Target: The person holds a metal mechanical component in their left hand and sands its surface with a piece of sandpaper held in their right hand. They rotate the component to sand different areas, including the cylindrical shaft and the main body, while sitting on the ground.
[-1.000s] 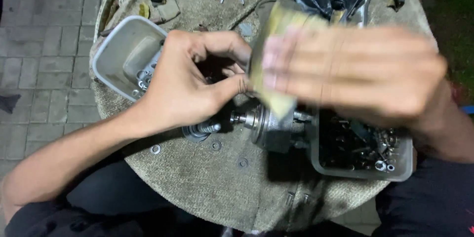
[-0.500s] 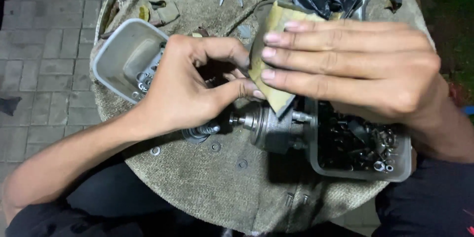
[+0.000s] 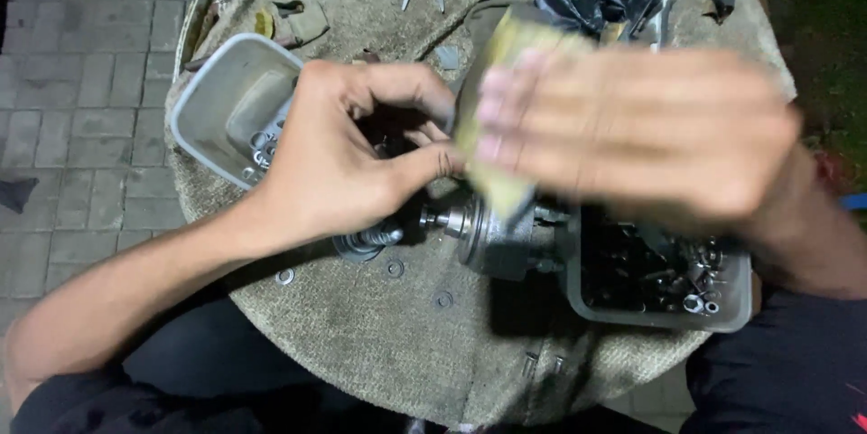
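Two grey plastic trays: one [image 3: 226, 104] at far left, one [image 3: 659, 303] at right, full of small hardware. Left hand [image 3: 348, 163] curled, thumb and fingers pinched on something hidden beneath. Metal shaft assembly [image 3: 479, 231] lying at table centre. Three loose washers [image 3: 395, 268] nearby. Right hand [image 3: 632, 131] blurred, fingers together, pressing yellowish sandpaper [image 3: 492, 100].

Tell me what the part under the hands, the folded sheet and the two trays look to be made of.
Shafted part: bare metal, dull grey, with a glinting machined shaft. Folded sheet under the right hand: probably sandpaper or abrasive cloth, matte yellow-tan; blur leaves it open. Left tray and right tray: likely plastic, smooth grey with rounded moulded rims.
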